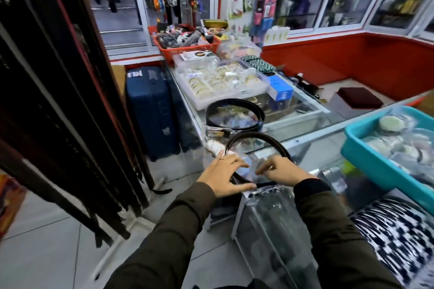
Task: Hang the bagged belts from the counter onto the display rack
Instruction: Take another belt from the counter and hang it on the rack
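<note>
A black belt in a clear plastic bag (256, 141) curves up off the glass counter (305, 122) right in front of me. My left hand (225, 175) rests on its near left part with fingers spread over the bag. My right hand (281, 170) pinches the plastic and belt on the right side. A second coiled black belt (234, 115) with a silver buckle lies farther back on the counter. The display rack (58, 112) of dark hanging belts fills the left side. More clear plastic bags (270, 230) hang below my hands.
A white tray of bangles (223, 82) and a red basket (187, 42) sit farther along the counter. A teal tub (375, 164) stands at the right. A blue suitcase (152, 110) stands on the tiled floor between rack and counter.
</note>
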